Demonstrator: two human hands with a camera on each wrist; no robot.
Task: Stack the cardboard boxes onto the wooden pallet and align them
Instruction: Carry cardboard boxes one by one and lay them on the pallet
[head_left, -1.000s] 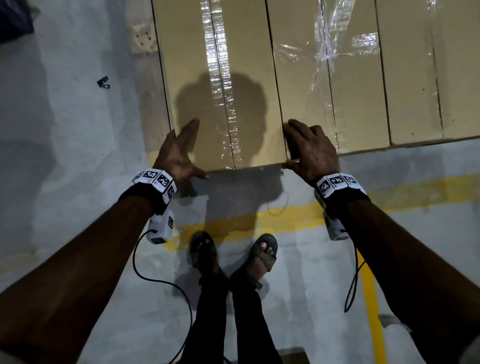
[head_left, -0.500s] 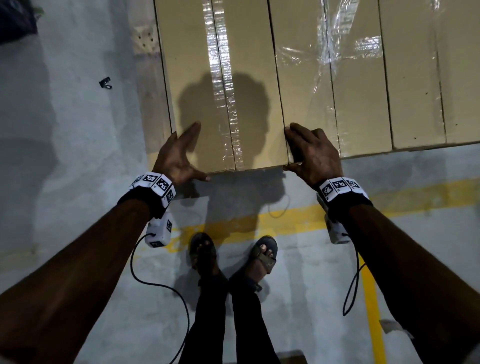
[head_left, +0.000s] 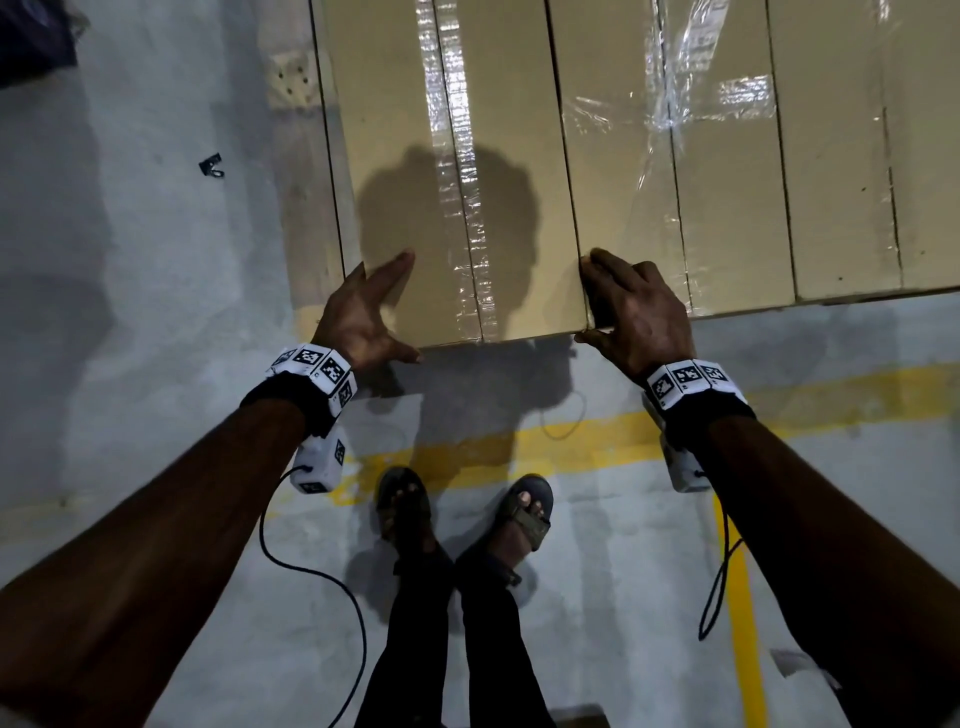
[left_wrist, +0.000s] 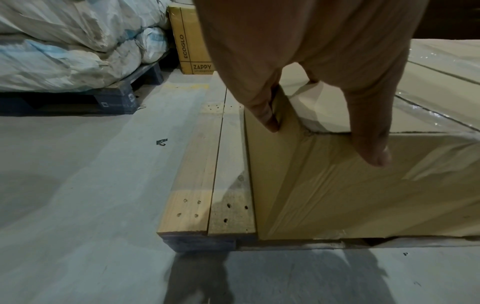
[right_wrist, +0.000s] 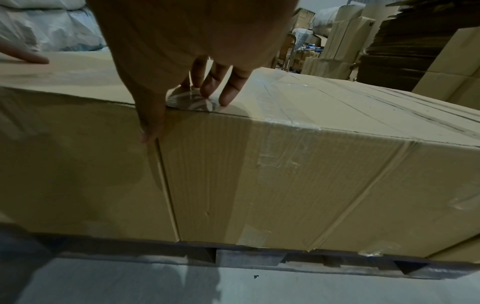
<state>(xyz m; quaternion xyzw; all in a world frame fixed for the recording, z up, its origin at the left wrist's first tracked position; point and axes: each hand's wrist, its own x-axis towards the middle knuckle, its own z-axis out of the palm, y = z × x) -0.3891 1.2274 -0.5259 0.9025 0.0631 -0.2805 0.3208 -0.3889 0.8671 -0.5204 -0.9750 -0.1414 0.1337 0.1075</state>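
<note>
Cardboard box (head_left: 452, 208) hides most of the wooden pallet (left_wrist: 207, 185); its far end is cut off.

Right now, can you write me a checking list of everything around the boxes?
Surface: grey concrete floor with yellow painted lines.
Job's things: cardboard boxes lie side by side on the wooden pallet; the end box sits near the pallet's left edge, bare planks showing beside it.
Clutter: small dark metal bit on the floor.
Hands: left hand holds the end box's left near corner; right hand lies over the seam with the next box.
Cables: black wires hang from the wrist cameras.
Surroundings: white sacks, a printed carton, more cardboard stacks.
</note>
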